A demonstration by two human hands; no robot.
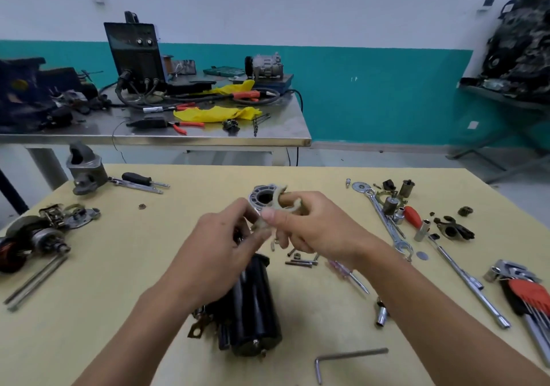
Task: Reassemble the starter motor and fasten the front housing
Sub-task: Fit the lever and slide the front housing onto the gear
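Observation:
A black starter motor body point(256, 311) lies on the yellow table point(119, 266), its far end under my hands. My right hand point(306, 225) pinches a pale forked lever point(278, 199) above it. My left hand point(226, 236) has its fingers curled at the lever's lower end and the motor's far end; what it grips is hidden. Behind the hands lies a grey round plate point(262, 195). The grey front housing point(84, 168) stands at the far left corner. An armature point(32, 239) lies at the left edge. Loose bolts and a nut point(300, 260) lie to the right of the motor.
A combination wrench point(387, 222), sockets point(393, 204), a long extension bar point(467, 278) and a hex key set point(529, 293) spread over the right side. A single hex key point(348, 359) lies near the front edge. Two long rods point(35, 281) lie left. A steel workbench point(178, 138) stands behind.

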